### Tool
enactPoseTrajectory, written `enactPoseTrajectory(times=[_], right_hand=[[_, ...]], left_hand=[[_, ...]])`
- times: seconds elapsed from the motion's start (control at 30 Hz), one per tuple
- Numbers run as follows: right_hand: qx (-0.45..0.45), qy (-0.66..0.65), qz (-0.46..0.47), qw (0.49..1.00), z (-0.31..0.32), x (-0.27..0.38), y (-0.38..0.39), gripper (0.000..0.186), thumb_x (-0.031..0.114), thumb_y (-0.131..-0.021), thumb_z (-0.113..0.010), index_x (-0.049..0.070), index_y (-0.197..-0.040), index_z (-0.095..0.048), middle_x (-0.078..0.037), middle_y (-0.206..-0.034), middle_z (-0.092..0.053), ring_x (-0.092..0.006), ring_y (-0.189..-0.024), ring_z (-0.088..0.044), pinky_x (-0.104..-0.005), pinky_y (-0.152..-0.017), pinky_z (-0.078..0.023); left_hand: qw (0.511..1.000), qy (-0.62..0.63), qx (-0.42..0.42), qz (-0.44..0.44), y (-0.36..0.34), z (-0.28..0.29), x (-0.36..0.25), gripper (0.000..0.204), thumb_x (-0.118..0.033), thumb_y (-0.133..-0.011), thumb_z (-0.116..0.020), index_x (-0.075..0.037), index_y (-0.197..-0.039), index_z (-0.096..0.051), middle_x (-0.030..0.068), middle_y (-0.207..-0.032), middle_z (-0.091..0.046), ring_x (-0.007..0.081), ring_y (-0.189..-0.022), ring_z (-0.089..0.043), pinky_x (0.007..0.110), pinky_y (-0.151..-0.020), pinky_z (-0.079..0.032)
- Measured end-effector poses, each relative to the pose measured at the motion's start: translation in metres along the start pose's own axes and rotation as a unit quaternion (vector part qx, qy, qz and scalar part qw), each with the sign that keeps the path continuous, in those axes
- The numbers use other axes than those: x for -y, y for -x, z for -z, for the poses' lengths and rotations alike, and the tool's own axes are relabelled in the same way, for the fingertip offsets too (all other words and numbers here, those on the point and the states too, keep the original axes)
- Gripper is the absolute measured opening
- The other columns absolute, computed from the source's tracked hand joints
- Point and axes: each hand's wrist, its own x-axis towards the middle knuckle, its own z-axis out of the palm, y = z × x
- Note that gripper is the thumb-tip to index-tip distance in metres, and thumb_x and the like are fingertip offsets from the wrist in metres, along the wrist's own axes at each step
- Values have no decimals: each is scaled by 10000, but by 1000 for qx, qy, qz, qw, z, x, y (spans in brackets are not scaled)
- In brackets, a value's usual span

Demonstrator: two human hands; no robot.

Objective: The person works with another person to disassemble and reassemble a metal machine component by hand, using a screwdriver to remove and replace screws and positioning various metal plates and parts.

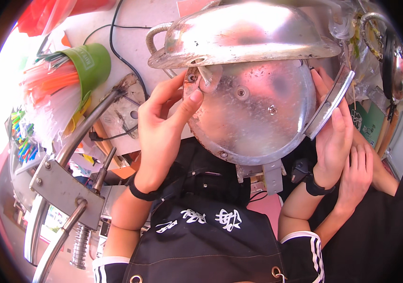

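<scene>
In front of me is a round metal plate (258,125) with a few screws in its face and rust along its left edge. A shiny metal bowl-shaped cover (244,35) overhangs its far side. My left hand (166,125) is closed on the plate's left edge, its thumb on top beside a small pale strip (206,75). At the right, my right hand (331,141) is closed around a curved metal band (332,104) next to the plate's rim; some fingers are partly hidden behind the band. Below the plate sticks out a grey metal bracket (272,177).
Another person's hand (356,177) is close to my right wrist. At left stand a green bucket (90,68) of wrapped straws and a bent-tube metal lever frame (67,191). A black cable (128,61) crosses the white tabletop. A pan (395,63) hangs at the far right.
</scene>
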Motion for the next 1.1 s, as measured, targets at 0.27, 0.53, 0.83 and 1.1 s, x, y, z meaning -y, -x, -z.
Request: enactPoseTrajectory(times=[0.27,0.53,0.83,1.1], right_hand=[[-30,-4,20,999,-10,-1,3,481,181,-1015,-473,-100,-1403,-432,-324,-1482,-440,-271,-1331,-505,-374,-1108,-393],[-63,-17,26,998,-23,0,8,427,180,-1034,-452,-74,-1378,-443,-313,-1487,-439,-267,-1324,-516,-386,-1107,-408],[-66,-36,24,997,-22,-5,8,451,187,-1052,-418,-63,-1427,-400,-288,-1516,-415,-279,-1339,-508,-409,-1121,-406],[-39,-47,48,997,-31,-4,8,536,220,-1062,-383,-25,-1529,-289,-300,-1560,-325,-322,-1409,-426,-448,-1154,-377]], left_hand=[[998,4,-56,-34,2,-10,8,361,-101,-924,-726,-11,-1270,-682,47,-1076,-650,98,-989,-582,247,-913,-445],[995,4,-76,-65,-2,-13,11,338,-108,-934,-716,-8,-1256,-690,40,-1039,-648,90,-933,-581,240,-843,-457],[999,13,-27,-19,-2,-11,6,435,-132,-924,-741,-23,-1333,-641,8,-1062,-590,74,-932,-567,232,-826,-461],[999,-8,4,-54,0,-13,8,553,-119,-949,-688,-25,-1462,-505,51,-1218,-535,138,-1090,-549,295,-989,-445]])
